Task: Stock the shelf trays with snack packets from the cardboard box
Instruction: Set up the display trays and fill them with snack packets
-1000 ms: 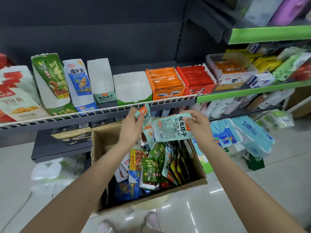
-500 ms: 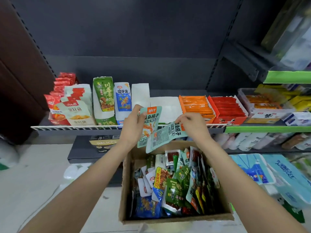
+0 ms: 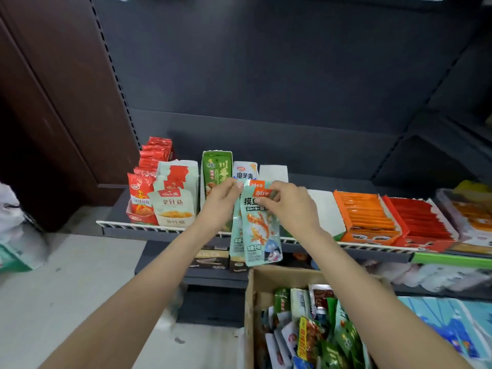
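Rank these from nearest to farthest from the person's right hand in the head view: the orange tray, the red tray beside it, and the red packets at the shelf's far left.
1. The orange tray, just right of the right hand.
2. The red tray, next along to the right.
3. The red packets, far left at the shelf's end, beyond the left hand.

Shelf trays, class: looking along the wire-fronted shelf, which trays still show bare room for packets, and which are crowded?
Bare white shows in the tray right of the blue-lettered packet, and in the tray left of the orange box. The orange box, red box and red-and-white packets look packed.
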Available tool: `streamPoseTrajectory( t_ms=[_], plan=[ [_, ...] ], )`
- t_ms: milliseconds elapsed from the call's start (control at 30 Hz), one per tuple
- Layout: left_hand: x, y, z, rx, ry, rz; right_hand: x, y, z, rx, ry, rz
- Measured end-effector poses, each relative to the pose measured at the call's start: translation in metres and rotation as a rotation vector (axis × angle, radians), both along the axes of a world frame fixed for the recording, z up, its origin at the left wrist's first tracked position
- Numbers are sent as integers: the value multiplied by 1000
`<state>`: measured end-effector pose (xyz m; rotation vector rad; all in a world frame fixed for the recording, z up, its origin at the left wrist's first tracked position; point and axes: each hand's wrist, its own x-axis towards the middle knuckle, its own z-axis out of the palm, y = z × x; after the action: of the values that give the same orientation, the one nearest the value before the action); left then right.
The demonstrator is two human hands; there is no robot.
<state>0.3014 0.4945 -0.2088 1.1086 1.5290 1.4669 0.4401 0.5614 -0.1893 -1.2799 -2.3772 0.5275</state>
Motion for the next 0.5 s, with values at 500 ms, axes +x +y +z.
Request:
streamPoseTrajectory(
  t_ms=[500],
  plan=[
    [-68,71,-12,-15,-4,-232,-53,46,-32,-593,445,-69]
  ],
)
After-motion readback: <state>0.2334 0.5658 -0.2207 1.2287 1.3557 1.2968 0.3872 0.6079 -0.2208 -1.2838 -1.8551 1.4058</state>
